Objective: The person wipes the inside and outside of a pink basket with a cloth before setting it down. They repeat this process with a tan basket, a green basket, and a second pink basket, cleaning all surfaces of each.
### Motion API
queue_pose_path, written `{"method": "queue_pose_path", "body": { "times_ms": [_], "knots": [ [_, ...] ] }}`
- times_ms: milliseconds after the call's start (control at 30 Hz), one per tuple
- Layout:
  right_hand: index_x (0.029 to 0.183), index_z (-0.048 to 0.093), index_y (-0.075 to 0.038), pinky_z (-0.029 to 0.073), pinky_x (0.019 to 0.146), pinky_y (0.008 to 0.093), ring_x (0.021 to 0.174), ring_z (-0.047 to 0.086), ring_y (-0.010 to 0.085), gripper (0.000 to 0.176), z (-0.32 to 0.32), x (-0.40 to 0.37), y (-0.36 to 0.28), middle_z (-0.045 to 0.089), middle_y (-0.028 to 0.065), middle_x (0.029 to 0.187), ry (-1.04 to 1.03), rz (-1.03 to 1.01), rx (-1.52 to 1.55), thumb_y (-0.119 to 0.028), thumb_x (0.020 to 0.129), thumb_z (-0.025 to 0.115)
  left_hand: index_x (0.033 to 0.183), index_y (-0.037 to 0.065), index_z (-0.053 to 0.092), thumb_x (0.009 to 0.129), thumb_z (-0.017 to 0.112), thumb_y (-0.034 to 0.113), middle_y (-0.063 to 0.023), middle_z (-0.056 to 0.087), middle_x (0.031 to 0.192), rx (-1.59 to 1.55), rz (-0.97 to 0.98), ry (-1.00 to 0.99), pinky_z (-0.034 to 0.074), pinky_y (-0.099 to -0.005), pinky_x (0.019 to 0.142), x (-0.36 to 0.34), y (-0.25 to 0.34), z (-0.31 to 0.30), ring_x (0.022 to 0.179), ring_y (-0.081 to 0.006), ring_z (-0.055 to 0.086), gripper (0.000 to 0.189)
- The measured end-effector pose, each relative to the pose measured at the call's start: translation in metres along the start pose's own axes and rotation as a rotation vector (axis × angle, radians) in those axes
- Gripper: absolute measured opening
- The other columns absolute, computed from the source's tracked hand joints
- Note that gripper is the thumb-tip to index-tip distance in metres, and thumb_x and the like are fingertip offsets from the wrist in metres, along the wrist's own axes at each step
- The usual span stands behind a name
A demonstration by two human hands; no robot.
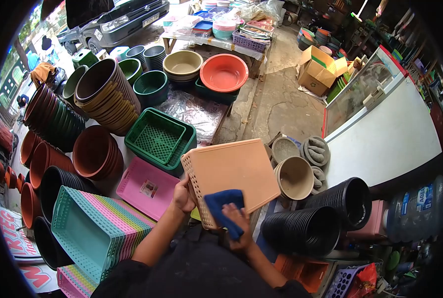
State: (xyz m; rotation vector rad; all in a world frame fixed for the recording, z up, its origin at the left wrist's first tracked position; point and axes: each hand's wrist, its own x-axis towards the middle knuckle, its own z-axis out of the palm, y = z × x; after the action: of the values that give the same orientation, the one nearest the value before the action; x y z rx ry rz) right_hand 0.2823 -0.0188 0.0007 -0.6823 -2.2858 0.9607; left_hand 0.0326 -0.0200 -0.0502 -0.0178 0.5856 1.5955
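Observation:
A peach plastic basket with perforated sides is tilted in front of my body, its flat solid face towards me. My left hand grips its left side, fingers partly hidden behind the holed wall. My right hand holds a dark blue cloth against the lower part of the flat face. Just left of the basket lies a pink tray with a label on it. Beyond that are green baskets, nested together.
Stacked pastel baskets stand at lower left, brown pots behind them. Black pots lie on the right near a water jug. A red basin and a display case are farther off. Concrete floor runs between.

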Motion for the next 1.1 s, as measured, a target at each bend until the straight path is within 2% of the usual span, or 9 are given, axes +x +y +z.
{"method": "queue_pose_path", "body": {
  "times_ms": [167, 267, 333, 500, 600, 767, 833, 900, 1100],
  "knots": [
    [0.140, 0.045, -0.004, 0.017, 0.113, 0.0562, 0.141, 0.036, 0.0349, 0.050, -0.021, -0.016, 0.092, 0.048, 0.0153, 0.145, 0.518, 0.399, -0.218, -0.013, 0.092, 0.054, 0.139, 0.005, 0.045, 0.105, 0.030, 0.038, -0.0144, 0.057, 0.134, -0.086, -0.042, -0.084, 0.045, -0.0461, 0.104, -0.007, 0.015, -0.002, 0.121, -0.0289, 0.057, 0.049],
    [0.135, 0.048, 0.001, 0.026, 0.112, 0.0496, 0.135, 0.043, 0.0351, 0.044, -0.030, -0.019, 0.121, 0.051, 0.0200, 0.140, 0.506, 0.733, -0.302, -0.018, 0.096, 0.054, 0.138, 0.005, 0.045, 0.106, 0.028, 0.037, -0.0135, 0.058, 0.131, 0.002, -0.028, -0.034, 0.046, -0.0441, 0.102, -0.011, 0.014, 0.002, 0.118, -0.0277, 0.058, 0.049],
    [0.129, 0.051, 0.006, 0.036, 0.106, 0.0403, 0.124, 0.052, 0.0309, 0.043, -0.032, -0.015, 0.108, 0.056, 0.0221, 0.131, 0.602, 0.845, 0.149, -0.025, 0.100, 0.052, 0.138, 0.004, 0.045, 0.106, 0.028, 0.037, -0.0138, 0.058, 0.131, 0.072, -0.020, -0.011, 0.047, -0.0436, 0.101, -0.014, 0.011, 0.006, 0.118, -0.0272, 0.059, 0.049],
    [0.123, 0.053, 0.008, 0.041, 0.100, 0.0340, 0.114, 0.056, 0.0243, 0.043, -0.007, 0.007, 0.047, 0.059, 0.0173, 0.123, 0.548, 0.586, 0.334, -0.029, 0.103, 0.046, 0.126, 0.003, 0.051, 0.102, 0.047, 0.036, -0.0120, 0.063, 0.115, 0.422, 0.053, 0.039, 0.049, -0.0372, 0.093, -0.025, -0.018, 0.037, 0.106, -0.0224, 0.062, 0.041],
    [0.127, 0.050, 0.006, 0.040, 0.100, 0.0327, 0.115, 0.053, 0.0206, 0.047, 0.000, 0.032, 0.004, 0.057, 0.0119, 0.124, 0.516, 0.525, 0.609, -0.035, 0.104, 0.043, 0.116, -0.002, 0.052, 0.088, 0.072, 0.027, -0.0152, 0.063, 0.104, 1.162, 0.456, -0.199, 0.048, -0.0346, 0.085, -0.022, -0.056, 0.031, 0.097, -0.0256, 0.063, 0.045],
    [0.131, 0.046, 0.002, 0.046, 0.098, 0.0359, 0.112, 0.057, 0.0207, 0.048, -0.004, 0.030, -0.001, 0.058, 0.0107, 0.121, 0.606, 0.560, 0.916, -0.037, 0.104, 0.043, 0.119, 0.000, 0.053, 0.090, 0.066, 0.018, -0.0240, 0.061, 0.100, 1.393, 0.475, -0.350, 0.050, -0.0419, 0.080, -0.062, -0.043, 0.102, 0.096, -0.0411, 0.062, 0.036],
    [0.131, 0.045, 0.000, 0.050, 0.093, 0.0365, 0.108, 0.061, 0.0217, 0.049, 0.001, 0.024, 0.011, 0.059, 0.0110, 0.120, 0.586, 0.559, 0.956, -0.040, 0.104, 0.041, 0.126, 0.000, 0.049, 0.090, 0.063, 0.012, -0.0224, 0.062, 0.105, 1.409, 0.350, -0.320, 0.051, -0.0414, 0.085, -0.071, -0.046, 0.102, 0.101, -0.0366, 0.063, 0.041],
    [0.131, 0.046, -0.001, 0.050, 0.093, 0.0364, 0.108, 0.061, 0.0229, 0.052, 0.001, 0.029, 0.008, 0.059, 0.0115, 0.120, 0.643, 0.658, 1.277, -0.044, 0.104, 0.039, 0.128, 0.001, 0.049, 0.086, 0.059, 0.005, -0.0254, 0.061, 0.106, 1.612, 0.431, -0.301, 0.049, -0.0439, 0.087, -0.086, -0.043, 0.110, 0.102, -0.0406, 0.061, 0.043],
    [0.131, 0.050, -0.004, 0.048, 0.097, 0.0383, 0.110, 0.061, 0.0236, 0.054, 0.052, 0.069, 0.015, 0.061, 0.0089, 0.122, 0.438, 0.661, 1.419, -0.048, 0.102, 0.040, 0.127, 0.001, 0.049, 0.083, 0.051, -0.005, -0.0272, 0.061, 0.106, 1.623, 0.607, -0.100, 0.049, -0.0462, 0.085, -0.098, -0.033, 0.070, 0.101, -0.0431, 0.060, 0.045]
  ]
}}
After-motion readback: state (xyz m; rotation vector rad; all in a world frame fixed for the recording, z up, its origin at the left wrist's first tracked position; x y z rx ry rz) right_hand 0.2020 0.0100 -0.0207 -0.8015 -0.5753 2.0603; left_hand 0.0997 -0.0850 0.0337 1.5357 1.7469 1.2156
